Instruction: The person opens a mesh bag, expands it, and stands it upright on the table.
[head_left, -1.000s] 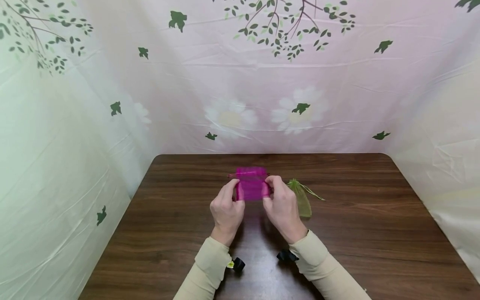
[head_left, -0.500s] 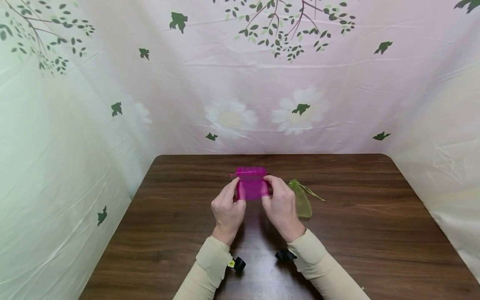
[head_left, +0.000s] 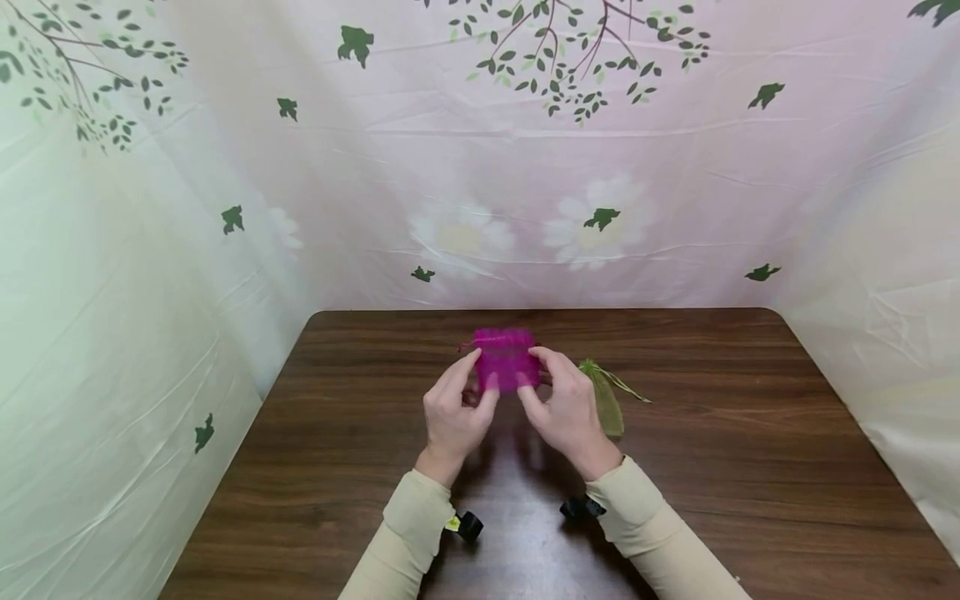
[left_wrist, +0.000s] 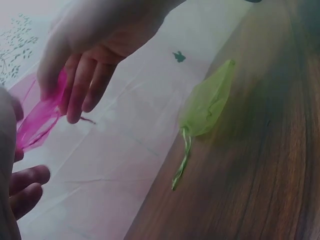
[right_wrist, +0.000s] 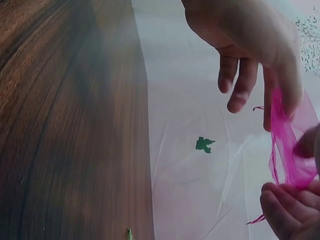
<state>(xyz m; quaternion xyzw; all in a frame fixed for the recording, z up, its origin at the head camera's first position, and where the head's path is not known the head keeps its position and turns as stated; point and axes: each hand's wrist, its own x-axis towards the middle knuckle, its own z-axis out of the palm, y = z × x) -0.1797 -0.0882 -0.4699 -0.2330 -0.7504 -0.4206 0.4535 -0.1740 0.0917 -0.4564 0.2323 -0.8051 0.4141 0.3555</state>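
Note:
A sheer magenta drawstring pouch [head_left: 507, 360] is held up above the table between both hands, its gathered top facing away. My left hand [head_left: 454, 414] pinches its left side, with the thumb on the near face. On the right side, my right hand [head_left: 564, 408] pinches it in the same way, its thumb near the other thumb. Thin red cord ends stick out at the sides of the pouch. Both wrist views show the pouch's see-through fabric [left_wrist: 42, 112] between fingers. No contents can be made out inside.
A sheer green drawstring pouch [head_left: 604, 406] lies on the brown wooden table [head_left: 315, 467], just right of my right hand, its cords trailing right. Behind the table hangs a pale curtain [head_left: 510, 158] printed with leaves, birds and flowers. Black wrist cameras [head_left: 470, 527] sit at the cuffs.
Both thumbs have slid inward across the pouch's near face, closer to each other. The pouch has tipped and risen slightly, and the wrists have spread a little apart. The green pouch stays put.

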